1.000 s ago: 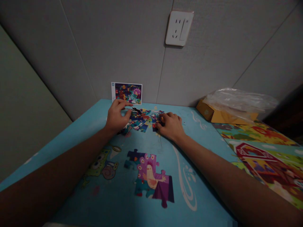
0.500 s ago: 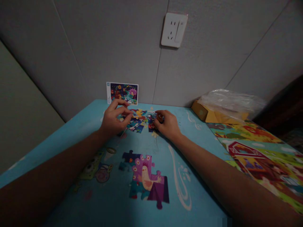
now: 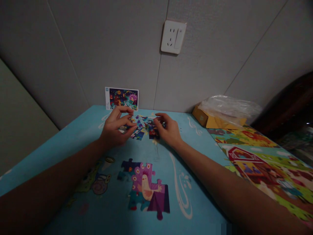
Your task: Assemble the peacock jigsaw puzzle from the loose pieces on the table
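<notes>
My left hand (image 3: 114, 129) is curled, pinching a small puzzle piece (image 3: 140, 121) between thumb and fingers just above a heap of loose puzzle pieces (image 3: 144, 130). On the heap's right side my right hand (image 3: 168, 130) is bent over the pieces, its fingertips closed on one of them. Nearer to me lies a joined patch of puzzle (image 3: 146, 187) showing a purple bird. All of it rests on a blue table (image 3: 73, 143).
A small reference picture card (image 3: 121, 98) leans on the wall behind the heap. A yellow box (image 3: 212, 121) under a clear plastic bag (image 3: 230, 106) sits at the back right. A colourful finished puzzle sheet (image 3: 264, 163) covers the right side. A wall socket (image 3: 173, 36) is above.
My left hand has lifted off the heap with a piece pinched in it. My right hand has shifted a little left. The view has drifted to the right.
</notes>
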Demonstrator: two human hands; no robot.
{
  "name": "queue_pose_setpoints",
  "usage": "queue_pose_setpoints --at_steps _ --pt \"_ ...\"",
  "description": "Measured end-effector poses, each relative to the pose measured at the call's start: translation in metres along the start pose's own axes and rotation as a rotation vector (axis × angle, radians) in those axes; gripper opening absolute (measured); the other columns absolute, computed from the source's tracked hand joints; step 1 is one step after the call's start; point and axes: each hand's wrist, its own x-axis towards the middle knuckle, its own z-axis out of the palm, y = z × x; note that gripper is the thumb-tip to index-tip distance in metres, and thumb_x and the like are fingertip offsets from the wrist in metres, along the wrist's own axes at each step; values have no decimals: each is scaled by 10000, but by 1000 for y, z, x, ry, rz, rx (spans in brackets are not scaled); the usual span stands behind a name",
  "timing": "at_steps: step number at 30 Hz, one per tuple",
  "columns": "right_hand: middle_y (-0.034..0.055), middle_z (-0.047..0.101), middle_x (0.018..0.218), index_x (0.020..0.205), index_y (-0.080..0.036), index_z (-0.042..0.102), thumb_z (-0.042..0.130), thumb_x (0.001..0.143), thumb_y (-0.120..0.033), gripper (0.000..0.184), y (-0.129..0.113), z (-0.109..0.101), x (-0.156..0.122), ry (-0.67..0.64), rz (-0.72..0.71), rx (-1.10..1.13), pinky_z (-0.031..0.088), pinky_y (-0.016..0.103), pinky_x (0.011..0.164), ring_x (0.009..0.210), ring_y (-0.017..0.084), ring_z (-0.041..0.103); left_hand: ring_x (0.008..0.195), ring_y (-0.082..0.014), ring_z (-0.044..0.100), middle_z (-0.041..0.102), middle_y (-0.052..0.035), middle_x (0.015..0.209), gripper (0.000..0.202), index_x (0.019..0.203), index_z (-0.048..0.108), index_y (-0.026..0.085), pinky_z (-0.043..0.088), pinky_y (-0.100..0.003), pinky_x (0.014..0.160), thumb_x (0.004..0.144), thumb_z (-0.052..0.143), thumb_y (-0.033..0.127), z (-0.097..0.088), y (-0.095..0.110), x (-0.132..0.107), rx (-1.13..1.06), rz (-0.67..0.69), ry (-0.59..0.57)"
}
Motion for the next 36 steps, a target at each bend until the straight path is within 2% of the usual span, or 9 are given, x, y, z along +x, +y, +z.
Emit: queue_pose_setpoints --at_steps 3,6,10,13,16,20,24,31,36 --pt "5 658 806 1214 -195 552 610 847 -407 428 -8 17 -4 -174 -2 458 480 291 681 707 152 609 1166 -223 566 515 -101 1222 92 764 658 188 569 -411 975 844 657 233 1 4 -2 -47 15 -116" --pt "-34 581 721 1170 -201 566 651 795 -375 422 -3 24 -5 -160 50 627 455 272 610 621 132 552 1211 -238 549 517 -115 1268 70 837 691 193 532 -412 1017 858 635 228 0 5 -2 -51 27 -214" --pt "26 653 800 1091 -173 683 542 850 -288 303 9 14 -1 36 24 367 471 309 679 695 160 580 1075 -231 612 623 -105 1141 214 1008 727 200 519 -418 986 881 562 251 -4 -6 0 114 -30 -204" --pt "64 703 894 987 -181 759 483 838 -169 313 16 5 2 98 -53 102 468 345 819 852 197 623 1008 -264 623 684 -108 1015 290 972 755 172 493 -448 972 875 501 275 -8 -21 0 358 -245 -208" --pt "62 725 883 959 -185 778 515 823 -144 299 16 4 2 15 -46 42 464 345 824 865 210 636 1017 -313 633 716 -126 1028 352 1003 767 149 463 -473 986 853 496 314 -10 -35 -1 540 -495 -330" --pt "41 715 760 979 -148 777 586 847 -194 237 7 8 -4 -205 -13 114 433 290 644 664 164 595 1009 -344 646 725 -151 1047 436 1040 767 128 468 -461 955 870 480 409 -11 -39 -1 642 -616 -457" --pt "32 693 707 952 -134 780 635 849 -194 187 -2 10 -9 -360 -43 136 398 272 590 604 137 550 956 -345 649 707 -163 992 467 1021 772 125 495 -433 866 873 464 443 -16 -32 5 674 -575 -579" --pt "50 717 839 886 -179 769 691 818 -116 122 1 10 -8 -356 -354 -89 432 360 858 869 199 598 999 -254 611 624 -122 1078 425 1116 748 168 459 -384 940 868 445 333 -45 -30 13 476 -323 -730" --pt "77 699 924 898 -169 762 695 806 -115 126 3 12 -9 -312 -380 -112 437 366 874 903 213 601 1083 -241 569 568 -84 1183 429 1180 712 268 448 -363 968 762 633 318 -59 -32 11 255 -314 -924"
